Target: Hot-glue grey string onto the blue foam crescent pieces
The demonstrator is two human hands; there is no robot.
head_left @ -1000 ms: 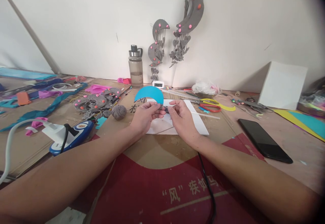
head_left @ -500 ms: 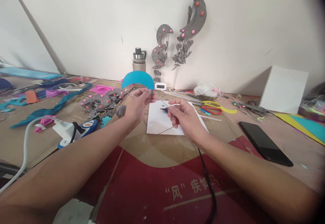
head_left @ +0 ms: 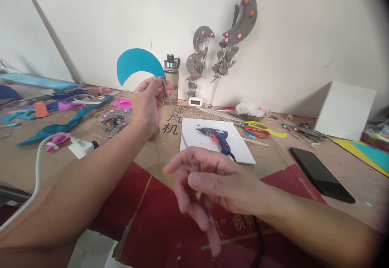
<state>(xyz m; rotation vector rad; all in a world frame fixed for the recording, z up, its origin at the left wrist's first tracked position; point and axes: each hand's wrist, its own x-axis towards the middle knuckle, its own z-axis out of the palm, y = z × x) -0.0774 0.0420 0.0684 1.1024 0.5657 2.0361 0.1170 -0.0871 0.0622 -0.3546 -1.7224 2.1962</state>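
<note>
Between the thumb and fingers of my left hand (head_left: 152,99) is the tip of a blue crescent-shaped felt piece (head_left: 136,61), raised in front of the wall. A grey yarn (head_left: 179,124) runs from that pinch down to my right hand (head_left: 209,183). There it passes under the thumb, with the other fingers curled loosely and smeared by motion. Beyond the right hand, a blue glue gun (head_left: 217,136) lies on a white board (head_left: 193,138), its nozzle towards the left. Behind my left wrist sit grey crescent ornaments (head_left: 115,120) with pink and orange dots, partly hidden.
A bottle (head_left: 172,73) and a small digital clock (head_left: 195,101) stand at the back. Grey moon hangings (head_left: 241,20) are on the wall. Scissors (head_left: 255,129) and a phone (head_left: 322,174) lie to the right. A white plug (head_left: 80,148) and felt scraps (head_left: 63,124) are on the left.
My left hand has risen leftward with the blue crescent. My right hand has come down and nearer, drawing the yarn out taut and uncovering the glue gun.
</note>
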